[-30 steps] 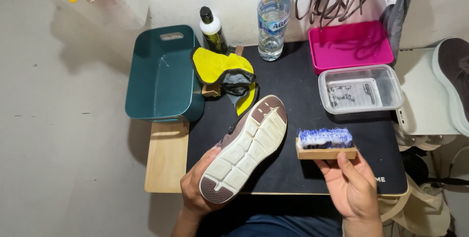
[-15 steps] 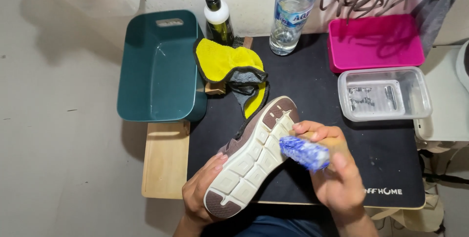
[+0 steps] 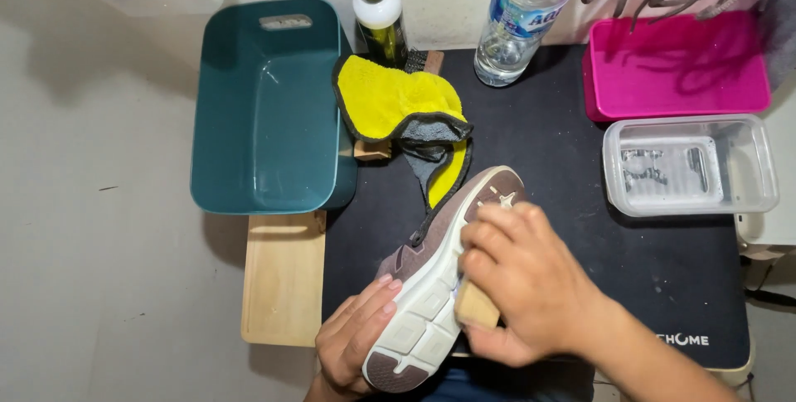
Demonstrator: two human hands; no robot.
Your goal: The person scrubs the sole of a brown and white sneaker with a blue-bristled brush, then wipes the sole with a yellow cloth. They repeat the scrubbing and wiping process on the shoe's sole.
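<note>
Fingers of the right hand (image 3: pixel 522 282) clamp a wooden-backed brush (image 3: pixel 476 306) against the pale sole of a brown sneaker (image 3: pixel 439 286) — sole up, tilted over the black mat (image 3: pixel 572 170); the left hand (image 3: pixel 356 340) grips its side, bracing it. A yellow cloth (image 3: pixel 390 99) lies just beyond.

Bright even light; soft shadows beside teal bin (image 3: pixel 265 112); right hand (image 3: pixel 522 286) slightly blurred; frame sharp.

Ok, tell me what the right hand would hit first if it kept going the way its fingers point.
The right hand points up-left across the shoe. Past the sole's edge, the yellow cloth probably comes first, though depth is hard to judge.
</note>
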